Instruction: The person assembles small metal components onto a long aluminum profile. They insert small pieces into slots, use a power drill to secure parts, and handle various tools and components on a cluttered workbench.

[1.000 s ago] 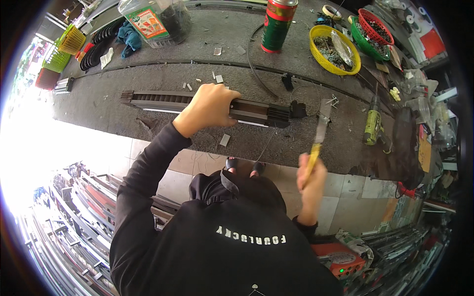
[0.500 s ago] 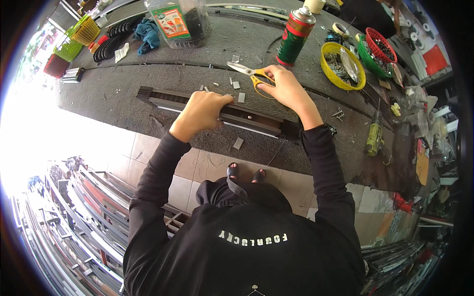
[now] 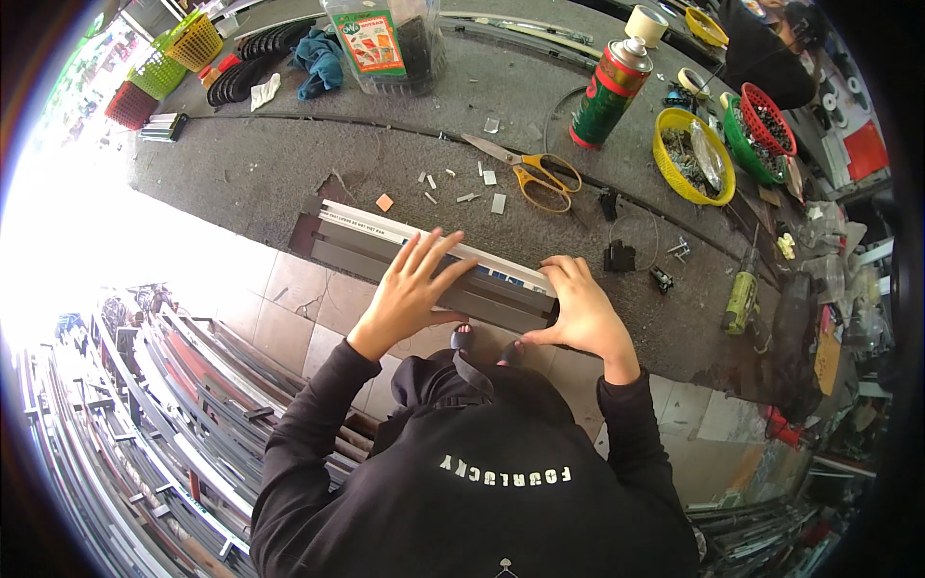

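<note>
A long dark metal profile (image 3: pixel 356 241) with a white strip along its far side lies along the near edge of the grey workbench (image 3: pixel 241 164). My left hand (image 3: pixel 414 289) rests across its middle, fingers spread over the top and the thumb at the near edge. My right hand (image 3: pixel 578 313) grips the profile's right end, fingers curled over it. Yellow-handled scissors (image 3: pixel 530 169) lie on the bench beyond the profile, apart from both hands. Small metal offcuts (image 3: pixel 462 188) are scattered between them.
A red-and-green spray can (image 3: pixel 605 91), a yellow basket (image 3: pixel 692 154) and a red-and-green basket (image 3: pixel 761 135) of small parts stand at the back right. A yellow-green screwdriver (image 3: pixel 742 299) lies at the right, a clear jar (image 3: pixel 385 43) and blue cloth (image 3: pixel 320 60) behind. Stacked metal profiles (image 3: pixel 173 405) fill the floor at lower left.
My right hand carried the yellow-handled scissors up, laid them on the bench, then came back to the profile's right end. My left hand loosened from a fist grip to spread fingers.
</note>
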`<state>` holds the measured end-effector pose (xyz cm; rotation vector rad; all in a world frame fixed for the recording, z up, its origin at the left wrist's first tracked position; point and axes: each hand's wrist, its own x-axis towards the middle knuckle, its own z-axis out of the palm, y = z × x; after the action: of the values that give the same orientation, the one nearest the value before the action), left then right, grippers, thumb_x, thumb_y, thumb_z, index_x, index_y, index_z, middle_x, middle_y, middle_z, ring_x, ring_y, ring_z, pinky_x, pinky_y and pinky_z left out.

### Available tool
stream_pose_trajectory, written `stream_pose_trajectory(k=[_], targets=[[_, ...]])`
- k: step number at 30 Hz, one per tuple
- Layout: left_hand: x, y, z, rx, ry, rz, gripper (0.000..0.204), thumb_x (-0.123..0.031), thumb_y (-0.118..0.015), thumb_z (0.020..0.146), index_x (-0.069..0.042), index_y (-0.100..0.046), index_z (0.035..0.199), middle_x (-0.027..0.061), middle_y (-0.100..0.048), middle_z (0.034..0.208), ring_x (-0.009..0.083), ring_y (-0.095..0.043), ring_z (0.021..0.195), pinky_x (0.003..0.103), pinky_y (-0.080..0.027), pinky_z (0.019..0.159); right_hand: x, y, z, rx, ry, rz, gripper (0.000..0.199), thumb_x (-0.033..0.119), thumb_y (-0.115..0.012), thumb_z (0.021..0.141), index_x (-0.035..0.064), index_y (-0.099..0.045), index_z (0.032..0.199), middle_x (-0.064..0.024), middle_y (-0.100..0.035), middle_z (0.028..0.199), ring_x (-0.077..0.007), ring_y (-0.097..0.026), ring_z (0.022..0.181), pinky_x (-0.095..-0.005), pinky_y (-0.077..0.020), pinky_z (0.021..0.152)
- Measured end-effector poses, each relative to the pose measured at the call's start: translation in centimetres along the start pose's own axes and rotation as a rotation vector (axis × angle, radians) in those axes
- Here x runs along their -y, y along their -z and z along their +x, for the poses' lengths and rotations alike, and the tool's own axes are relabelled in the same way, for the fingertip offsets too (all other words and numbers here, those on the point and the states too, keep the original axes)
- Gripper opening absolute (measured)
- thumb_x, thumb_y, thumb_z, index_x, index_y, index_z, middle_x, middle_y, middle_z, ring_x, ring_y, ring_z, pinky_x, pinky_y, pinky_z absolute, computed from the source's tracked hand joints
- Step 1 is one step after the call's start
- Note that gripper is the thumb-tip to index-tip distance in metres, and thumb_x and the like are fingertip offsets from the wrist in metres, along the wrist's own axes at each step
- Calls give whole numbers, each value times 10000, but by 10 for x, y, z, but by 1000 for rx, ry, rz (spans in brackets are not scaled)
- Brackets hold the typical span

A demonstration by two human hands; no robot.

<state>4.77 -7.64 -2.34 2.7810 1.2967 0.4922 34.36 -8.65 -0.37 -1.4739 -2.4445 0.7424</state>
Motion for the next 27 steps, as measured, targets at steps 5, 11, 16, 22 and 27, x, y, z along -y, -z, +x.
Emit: stream_pose_trajectory(k=[5, 11, 16, 22, 27], targets=[[30, 18, 17, 47, 42, -53, 1008, -547, -901, 574, -137, -546, 1424, 116, -552, 1438, 395, -429, 1417, 540, -254, 1247, 0, -6, -6, -107, -4, 70, 898, 309, -944, 552, -43, -577, 1291, -152, -578, 1357, -332, -522, 1265, -419, -450, 1095], [40, 18, 23, -18, -55, -177, 834, -499, -883, 552, -64, -634, 1219, 84, -630, 1105, 299, -578, 1074, 422, -420, 996, 11, -9, -12, -176, -13, 121, 923, 272, -944, 569, -25, -535, 1341, -177, -593, 1320, -369, -523, 1269, -442, -440, 1089], [43, 20, 22, 40, -45, -199, 790, -377, -880, 558, -98, -622, 1251, 72, -634, 1186, 302, -569, 1150, 439, -416, 1021, 19, 3, -15, -132, -23, 123, 925, 361, -954, 646, -8, -538, 1386, -200, -640, 1272, -345, -617, 1187, -436, -487, 1017], [47, 10, 28, 4, -111, -102, 957, -375, -888, 561, -194, -520, 1426, 26, -573, 1371, 273, -498, 1329, 481, -331, 1193, -9, 11, 4, 3, -172, 604, 494, 307, -802, 903, -85, -682, 1179, -177, -750, 958, -199, -704, 864, -308, -533, 811], [48, 1, 31, 52, -154, -61, 1081, -501, -916, 562, -251, -469, 1514, 33, -472, 1555, 276, -409, 1463, 507, -281, 1247, -38, 9, 21, 228, -222, 828, 455, 291, -787, 931, -83, -697, 1174, -68, -734, 960, -86, -654, 879, -253, -513, 781]])
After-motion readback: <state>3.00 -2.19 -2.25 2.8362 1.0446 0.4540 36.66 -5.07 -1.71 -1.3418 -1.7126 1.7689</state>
